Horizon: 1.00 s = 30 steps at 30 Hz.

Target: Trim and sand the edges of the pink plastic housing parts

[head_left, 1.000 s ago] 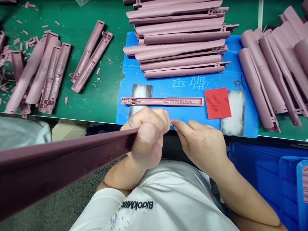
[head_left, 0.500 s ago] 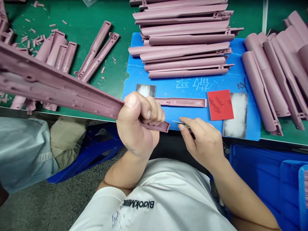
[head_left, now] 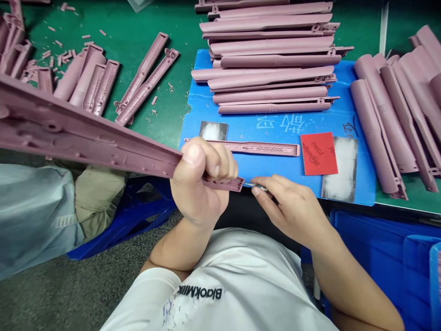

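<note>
My left hand (head_left: 203, 179) is wrapped round a long pink plastic shell (head_left: 113, 142), its hollow ribbed side showing. The far length of the shell rises toward the upper left; its narrow end comes out below my fingers. In my right hand (head_left: 292, 207) a small craft knife (head_left: 257, 185) is pinched between thumb and fingers, most of its handle hidden. Its thin blade points left and lies at or very close to the shell's end; I cannot tell if they touch. Just beyond my hands, another pink shell (head_left: 272, 148) lies hollow side up on the blue sheet (head_left: 241, 126).
A stack of pink shells (head_left: 272, 85) fills the back of the sheet, and more shells (head_left: 375, 133) lean at the right. A red sandpaper square (head_left: 319, 154) overlaps a worn grey pad (head_left: 339, 170). Loose shells (head_left: 148, 87) and scraps lie left. A seated person's sleeve (head_left: 34, 216) is at left.
My right hand has moved slightly left and down, bringing the knife's blade from a short gap up to the shell's end. The view has shifted a little.
</note>
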{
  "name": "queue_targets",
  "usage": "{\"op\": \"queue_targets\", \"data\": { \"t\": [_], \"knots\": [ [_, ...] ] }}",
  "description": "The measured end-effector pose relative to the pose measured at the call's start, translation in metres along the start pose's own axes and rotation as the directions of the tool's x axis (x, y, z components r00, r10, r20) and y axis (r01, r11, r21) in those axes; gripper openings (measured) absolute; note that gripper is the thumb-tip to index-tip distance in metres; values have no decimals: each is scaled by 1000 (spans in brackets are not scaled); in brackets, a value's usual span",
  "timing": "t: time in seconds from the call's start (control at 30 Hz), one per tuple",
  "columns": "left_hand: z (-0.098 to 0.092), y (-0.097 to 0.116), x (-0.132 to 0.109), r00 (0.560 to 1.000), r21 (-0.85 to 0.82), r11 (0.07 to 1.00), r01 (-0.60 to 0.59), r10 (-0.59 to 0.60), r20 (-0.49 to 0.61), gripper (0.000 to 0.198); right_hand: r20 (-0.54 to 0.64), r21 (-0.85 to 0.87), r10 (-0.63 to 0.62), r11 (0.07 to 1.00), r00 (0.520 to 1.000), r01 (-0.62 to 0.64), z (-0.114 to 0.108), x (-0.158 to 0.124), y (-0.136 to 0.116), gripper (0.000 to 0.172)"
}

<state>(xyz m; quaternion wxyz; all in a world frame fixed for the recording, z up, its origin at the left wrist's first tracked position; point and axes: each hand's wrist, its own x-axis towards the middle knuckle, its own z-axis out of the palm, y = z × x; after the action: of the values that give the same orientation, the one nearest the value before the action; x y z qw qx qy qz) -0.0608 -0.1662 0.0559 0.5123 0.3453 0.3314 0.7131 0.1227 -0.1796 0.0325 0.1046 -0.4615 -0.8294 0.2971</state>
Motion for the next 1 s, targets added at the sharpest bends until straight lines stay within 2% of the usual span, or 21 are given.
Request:
{"op": "queue_targets", "data": {
  "t": [0.13,0.37,0.77,1.0],
  "knots": [
    [-2,-2,0,998,27,998,-50,49,46,57,10,-153,-7,988,1000,9,-1,-1,0,37],
    [-2,-4,-3,991,41,995,-95,90,102,55,15,-251,8,968,1000,-4,-3,3,-5,39],
    [-1,-11,-4,993,104,989,-107,101,62,57,12,-341,60,939,998,-52,-1,6,-10,38],
    [2,-15,-8,994,163,981,-105,106,3,59,-60,-397,28,917,998,-49,3,7,-12,37]
  ]
}}
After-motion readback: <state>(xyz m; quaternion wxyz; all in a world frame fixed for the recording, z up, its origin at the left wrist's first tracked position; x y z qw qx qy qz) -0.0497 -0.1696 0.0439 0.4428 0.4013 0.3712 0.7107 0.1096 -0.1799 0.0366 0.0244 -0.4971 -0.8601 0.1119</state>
